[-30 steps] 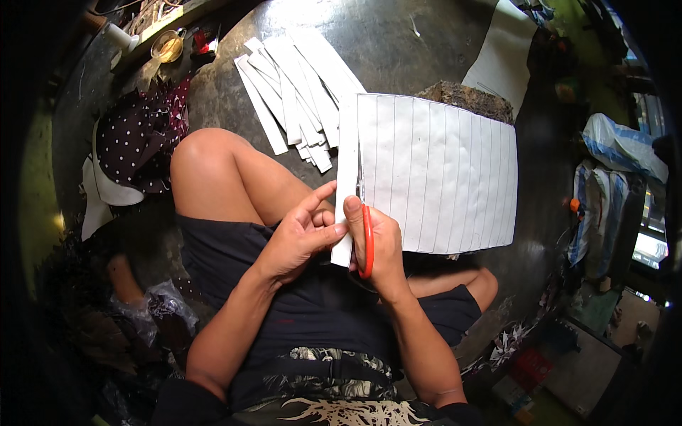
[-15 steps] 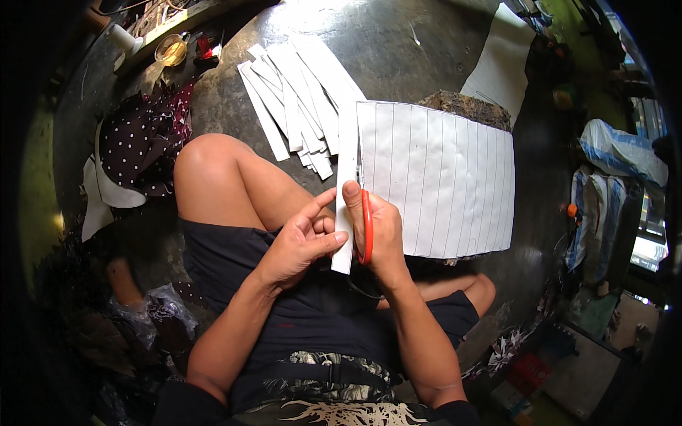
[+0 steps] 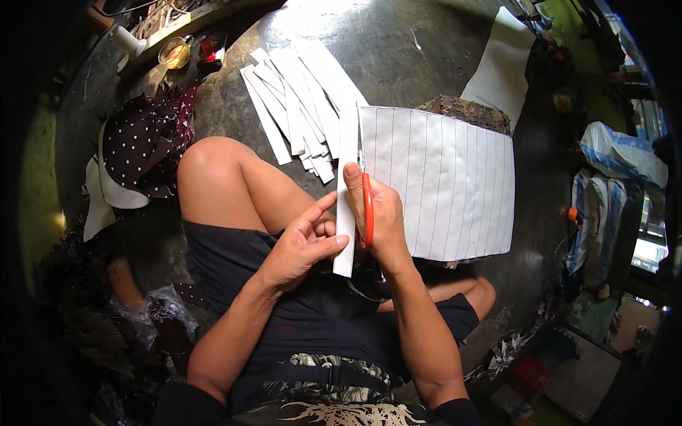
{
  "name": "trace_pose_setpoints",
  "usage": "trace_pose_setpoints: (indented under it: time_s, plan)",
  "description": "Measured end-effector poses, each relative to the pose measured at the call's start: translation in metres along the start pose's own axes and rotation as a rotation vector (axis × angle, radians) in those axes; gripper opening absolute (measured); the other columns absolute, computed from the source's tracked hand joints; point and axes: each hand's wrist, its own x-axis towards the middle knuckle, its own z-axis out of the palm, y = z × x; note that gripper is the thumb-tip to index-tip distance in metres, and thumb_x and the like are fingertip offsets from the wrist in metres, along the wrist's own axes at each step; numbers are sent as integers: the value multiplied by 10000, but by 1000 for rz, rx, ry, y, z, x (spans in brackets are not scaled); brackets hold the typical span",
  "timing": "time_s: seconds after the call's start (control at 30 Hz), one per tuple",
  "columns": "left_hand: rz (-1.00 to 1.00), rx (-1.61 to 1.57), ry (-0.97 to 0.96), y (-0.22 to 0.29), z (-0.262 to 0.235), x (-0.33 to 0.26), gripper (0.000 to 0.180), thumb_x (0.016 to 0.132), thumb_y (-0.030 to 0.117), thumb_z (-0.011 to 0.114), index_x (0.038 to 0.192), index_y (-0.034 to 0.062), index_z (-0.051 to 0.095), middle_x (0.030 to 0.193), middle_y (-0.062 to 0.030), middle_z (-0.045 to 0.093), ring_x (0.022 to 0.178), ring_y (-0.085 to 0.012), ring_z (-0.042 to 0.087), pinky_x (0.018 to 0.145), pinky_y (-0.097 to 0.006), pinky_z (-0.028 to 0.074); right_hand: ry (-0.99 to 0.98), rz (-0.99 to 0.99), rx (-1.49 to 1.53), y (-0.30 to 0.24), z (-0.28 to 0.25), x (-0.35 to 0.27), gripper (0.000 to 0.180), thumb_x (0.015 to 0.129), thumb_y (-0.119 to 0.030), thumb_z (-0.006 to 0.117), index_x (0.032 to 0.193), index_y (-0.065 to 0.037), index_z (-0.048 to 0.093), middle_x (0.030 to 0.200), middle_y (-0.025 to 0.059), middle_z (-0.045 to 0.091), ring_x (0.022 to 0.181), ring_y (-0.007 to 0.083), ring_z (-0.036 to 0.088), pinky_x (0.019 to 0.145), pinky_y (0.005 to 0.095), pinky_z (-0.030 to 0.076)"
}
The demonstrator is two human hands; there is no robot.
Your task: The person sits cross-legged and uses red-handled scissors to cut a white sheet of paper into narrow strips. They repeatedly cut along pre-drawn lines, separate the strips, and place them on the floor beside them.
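Note:
My right hand (image 3: pixel 388 221) is wrapped round the red-handled scissors (image 3: pixel 369 207), thumb on the near side of the loop. Their blades point away from me, along the left side of a white sheet (image 3: pixel 444 184) ruled with dark lines. A long white strip (image 3: pixel 344 250) lies left of the blades, split from the sheet along most of its length; whether its far end still joins the sheet I cannot tell. My left hand (image 3: pixel 302 247) pinches this strip near its lower end, thumb on top. Beyond it, several loose white strips (image 3: pixel 295 99) lie piled on the floor.
A rough wooden block (image 3: pixel 465 113) sits under the sheet. Another white piece (image 3: pixel 501 60) lies at the far right. Polka-dot fabric (image 3: pixel 138 145) is heaped at left, near a glass cup (image 3: pixel 174 53). White-and-blue sacks (image 3: pixel 625 153) stand at right.
My right hand and the scissors have moved slightly away from me along the cut edge. My left hand keeps its hold on the strip.

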Motion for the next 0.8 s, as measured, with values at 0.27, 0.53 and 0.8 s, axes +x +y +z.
trace_pose_setpoints:
  time_s: [0.27,0.53,0.8]
  plan:
    - [21,-2,43,13,14,-2,876,1017,59,715,1709,20,179,967,5,618,835,-42,597,716,-195,497,-57,25,302,1,0,-3,682,1009,-684,632,731,-62,623,513,-26,493,419,68,468,392,246,367]
    - [345,102,244,59,15,34,874,1003,37,712,1711,49,200,897,16,619,726,-42,523,636,-196,433,-29,103,265,11,-22,-24,666,1015,-694,606,770,-78,540,533,-6,457,409,82,447,379,246,385]
    - [286,118,397,82,-28,94,879,1009,71,714,1688,16,159,993,-53,688,834,-138,677,765,-324,587,-91,78,210,24,-40,-49,687,1052,-676,549,714,-79,519,526,11,471,399,101,478,385,250,389]
